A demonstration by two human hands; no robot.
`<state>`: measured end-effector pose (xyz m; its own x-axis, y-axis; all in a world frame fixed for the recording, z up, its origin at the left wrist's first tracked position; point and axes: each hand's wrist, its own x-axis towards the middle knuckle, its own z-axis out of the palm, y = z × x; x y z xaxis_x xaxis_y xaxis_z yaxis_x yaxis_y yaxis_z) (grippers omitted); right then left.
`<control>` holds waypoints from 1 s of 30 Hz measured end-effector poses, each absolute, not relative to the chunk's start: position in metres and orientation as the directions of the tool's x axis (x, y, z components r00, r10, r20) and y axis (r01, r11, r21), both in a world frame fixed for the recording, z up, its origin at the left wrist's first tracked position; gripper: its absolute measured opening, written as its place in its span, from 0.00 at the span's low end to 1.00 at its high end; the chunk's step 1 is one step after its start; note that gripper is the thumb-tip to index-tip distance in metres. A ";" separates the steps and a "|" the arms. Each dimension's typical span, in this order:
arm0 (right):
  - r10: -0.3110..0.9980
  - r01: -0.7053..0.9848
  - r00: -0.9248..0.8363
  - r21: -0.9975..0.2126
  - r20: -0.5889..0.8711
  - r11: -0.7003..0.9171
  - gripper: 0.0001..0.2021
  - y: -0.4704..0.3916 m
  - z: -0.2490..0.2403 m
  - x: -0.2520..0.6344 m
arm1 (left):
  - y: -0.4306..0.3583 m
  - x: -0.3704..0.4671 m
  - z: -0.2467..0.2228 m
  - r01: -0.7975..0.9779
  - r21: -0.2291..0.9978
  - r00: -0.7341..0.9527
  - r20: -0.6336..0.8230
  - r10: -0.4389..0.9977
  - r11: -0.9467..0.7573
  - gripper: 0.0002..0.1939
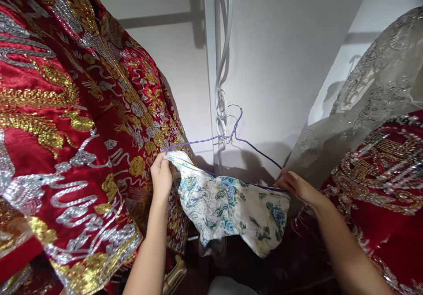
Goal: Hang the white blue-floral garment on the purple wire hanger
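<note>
A purple wire hanger (257,150) hangs by its hook near a white scrolled metal piece (220,105) on the wall. White cloth with blue and green flowers (228,207) drapes from the hanger's lower bar. At the hanger's left end, my left hand (161,174) is closed on a corner of the floral cloth. My right hand (294,184) is closed at the hanger's right end, where the cloth's upper right corner lies; its fingertips are partly hidden.
Red garments with gold and silver embroidery (135,110) fill the left side. On the right hang a sheer beaded whitish fabric (373,79) and a red beaded garment (390,176). A pale wall (271,57) stands behind the hanger.
</note>
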<state>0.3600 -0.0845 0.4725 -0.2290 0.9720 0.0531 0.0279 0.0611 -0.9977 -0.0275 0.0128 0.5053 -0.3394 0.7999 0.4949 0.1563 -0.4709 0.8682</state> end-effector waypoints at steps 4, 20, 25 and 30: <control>0.947 0.090 -0.319 -0.994 0.022 0.053 0.37 -0.077 0.470 0.364 | 0.008 -0.027 0.513 0.113 0.922 -0.349 0.385 0.854 -0.369 0.09; 0.954 0.011 -0.247 -0.984 0.168 0.176 0.39 -0.082 0.475 0.372 | 0.020 -0.024 0.530 0.004 0.982 -0.406 0.176 0.897 -0.191 0.10; 0.972 0.028 -0.136 -0.980 0.190 0.196 0.37 -0.078 0.472 0.368 | 0.016 -0.024 0.524 0.457 0.879 -0.420 0.347 0.838 -0.135 0.12; 0.980 0.003 -0.075 -0.982 0.186 0.187 0.35 -0.073 0.467 0.367 | 0.005 -0.029 0.527 0.782 0.607 -0.204 0.464 0.862 -0.142 0.15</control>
<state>0.3670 -0.0733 0.4666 -0.0747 0.9797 0.1862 0.0031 0.1869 -0.9824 -0.0287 0.0052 0.5271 -0.2044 0.8619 0.4641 0.7818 -0.1415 0.6072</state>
